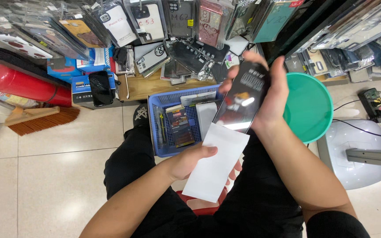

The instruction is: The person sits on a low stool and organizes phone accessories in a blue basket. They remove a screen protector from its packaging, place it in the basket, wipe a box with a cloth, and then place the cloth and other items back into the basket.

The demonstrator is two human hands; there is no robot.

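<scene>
Centrally, over black-trousered knees: long glossy black box (242, 96), flat and rectangular, with a cartoon print and a streak of glare, tilted top-away. Clamped along its far edge by the right hand (273, 94), fingers curled over the top end, thumb side hidden behind the pack, forearm running down to the lower right. Overlapping the box's near end, a plain white envelope-like sleeve (214, 162), matte paper, oblong, slanted. Pinched by the left hand (190, 162), thumb laid across the upper face, fingertips showing beneath the lower edge, wrist bent inward from the lower left.

Just beyond the hands, on the pale glossy floor tiles (58, 176), a blue perforated plastic basket (162, 132), holding upright small packets and flat boxes, white, dark and red. Beside the right wrist, a round teal plastic basin (309, 108), smooth, interior not fully visible. Further back, a low wooden shelf (142, 88) heaped with phone cases in clear crinkled wrappers. At far left, a red cylinder (18, 83) lying flat, and a brush (40, 119) with orange bristles. At right, a white stool seat (358, 154) and a black power strip (375, 103) with trailing cables.
</scene>
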